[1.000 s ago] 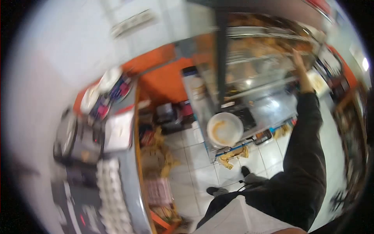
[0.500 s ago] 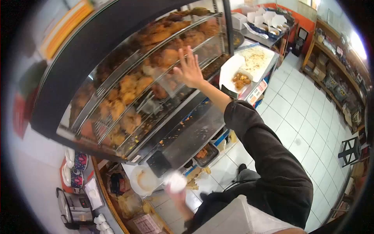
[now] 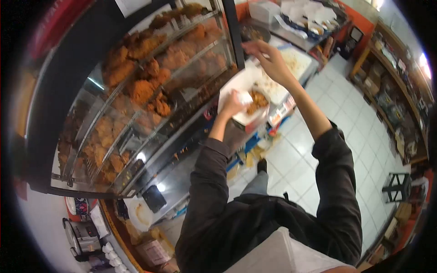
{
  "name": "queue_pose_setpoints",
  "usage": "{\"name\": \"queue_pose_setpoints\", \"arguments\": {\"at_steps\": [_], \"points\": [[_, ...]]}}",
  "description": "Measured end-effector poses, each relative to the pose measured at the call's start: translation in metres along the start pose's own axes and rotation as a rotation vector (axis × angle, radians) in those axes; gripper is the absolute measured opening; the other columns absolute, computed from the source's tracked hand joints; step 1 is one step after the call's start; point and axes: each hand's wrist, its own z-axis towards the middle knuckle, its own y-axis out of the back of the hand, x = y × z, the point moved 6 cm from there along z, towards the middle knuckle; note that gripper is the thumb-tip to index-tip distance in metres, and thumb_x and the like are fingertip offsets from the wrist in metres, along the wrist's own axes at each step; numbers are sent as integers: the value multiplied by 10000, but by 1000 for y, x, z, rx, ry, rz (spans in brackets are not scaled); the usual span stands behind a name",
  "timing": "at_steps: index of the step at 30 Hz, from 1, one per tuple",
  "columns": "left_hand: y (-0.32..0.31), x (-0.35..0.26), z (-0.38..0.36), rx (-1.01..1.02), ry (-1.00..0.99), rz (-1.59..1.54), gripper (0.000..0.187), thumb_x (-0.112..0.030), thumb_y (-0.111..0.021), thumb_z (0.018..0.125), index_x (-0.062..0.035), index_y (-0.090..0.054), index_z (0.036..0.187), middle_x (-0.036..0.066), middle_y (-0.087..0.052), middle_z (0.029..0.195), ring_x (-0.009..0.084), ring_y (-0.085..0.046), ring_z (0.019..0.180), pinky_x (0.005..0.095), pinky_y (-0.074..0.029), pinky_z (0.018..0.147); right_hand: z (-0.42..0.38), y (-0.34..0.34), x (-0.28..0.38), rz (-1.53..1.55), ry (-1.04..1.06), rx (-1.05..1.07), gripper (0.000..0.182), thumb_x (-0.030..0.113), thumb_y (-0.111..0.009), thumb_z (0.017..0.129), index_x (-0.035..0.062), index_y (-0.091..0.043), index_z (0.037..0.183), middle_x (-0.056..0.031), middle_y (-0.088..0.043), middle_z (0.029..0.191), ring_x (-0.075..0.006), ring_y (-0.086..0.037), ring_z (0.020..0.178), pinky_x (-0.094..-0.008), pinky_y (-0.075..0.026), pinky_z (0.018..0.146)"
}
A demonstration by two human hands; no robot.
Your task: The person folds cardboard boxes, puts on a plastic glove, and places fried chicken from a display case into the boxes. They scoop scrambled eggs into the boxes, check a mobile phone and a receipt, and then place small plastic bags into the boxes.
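Observation:
My left hand [image 3: 233, 105] is closed around a small white wrapped bundle [image 3: 246, 97], holding it over the open paper box [image 3: 230, 87]. Brown fried pieces [image 3: 258, 102] lie in that box, right beside the bundle. With bent fingers apart and nothing in them, my right hand [image 3: 271, 61] is raised beyond the box, close to the dark right post of the display cabinet [image 3: 234, 38]. Fried chicken [image 3: 148, 86] fills the cabinet's wire shelves behind its glass front, left of my hands.
Under the box is a crumb-strewn white surface [image 3: 296, 61]. White open boxes [image 3: 309, 16] stand on the back counter. A dark phone-like slab [image 3: 154, 199] and a white plate [image 3: 139, 214] are at the lower left. A black stool [image 3: 397, 186] stands on the tiled floor at right.
My left hand has carried the white bundle up from the lower counter to the paper box. My right hand has left the cabinet's glass and moved right. The view has shifted.

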Motion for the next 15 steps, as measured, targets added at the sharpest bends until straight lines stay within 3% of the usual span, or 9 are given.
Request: {"name": "queue_pose_setpoints", "arguments": {"at_steps": [2,6,8,10,11,12,13,14,15], "points": [[-117,136,56,191,-201,396,800,-333,-781,536,-11,-357,1133,222,-518,1001,357,-521,931,433,-435,788,17,17,-7,-42,52,42,273,-31,-396,809,29,-587,995,-65,-596,882,-123,-554,807,-250,-456,675],[-63,46,-8,238,14,481,936,-314,-782,517,-12,-266,1237,221,-395,1145,390,-434,1043,451,-386,857,61,22,22,-102,66,82,220,35,-427,856,45,-591,1002,-32,-590,895,-90,-536,812,-231,-432,684],[-27,-1,-20,38,-117,556,858,-297,-759,569,-45,-284,1237,222,-397,1130,373,-436,1029,432,-372,870,81,23,56,-147,334,-25,195,59,-473,855,49,-587,1012,-34,-583,922,-92,-523,774,-229,-422,681],[58,-83,-14,-114,-222,353,701,-275,-720,636,-59,-359,1198,186,-429,1120,361,-441,1020,430,-370,865,101,18,86,-129,422,-76,178,101,-506,856,57,-591,1007,-35,-574,922,-104,-521,767,-238,-422,688],[130,-152,-21,-229,-179,347,541,-264,-675,693,-52,-438,1130,140,-477,1096,344,-449,996,412,-376,851,110,19,103,-187,500,-177,192,111,-510,857,68,-580,1030,-35,-572,928,-109,-525,767,-234,-421,690],[191,-198,-32,-461,-97,579,484,-231,-680,685,-55,-476,1087,109,-512,1031,322,-463,968,410,-380,815,118,18,116,-247,573,-274,208,122,-514,858,78,-569,1054,-35,-571,934,-114,-529,767,-231,-421,692],[242,-235,-52,-794,-123,580,446,-184,-662,708,-55,-472,1091,103,-512,1008,263,-471,898,370,-390,750,134,13,122,-266,683,-346,250,94,-513,849,58,-533,1095,-70,-561,930,-149,-533,788,-239,-428,703],[281,-237,-67,-1316,-454,399,422,-155,-639,735,-44,-465,1104,78,-512,993,188,-461,849,322,-389,710,146,7,128,-287,790,-418,298,67,-511,839,39,-497,1136,-105,-552,926,-185,-537,809,-248,-435,714],[309,-246,-71,-1507,-421,226,440,-186,-643,755,-25,-454,1119,67,-529,955,147,-442,790,272,-385,682,154,0,140,-165,690,-287,403,102,-505,840,31,-377,1215,-165,-528,1000,-233,-512,932,-323,-401,802]]}}
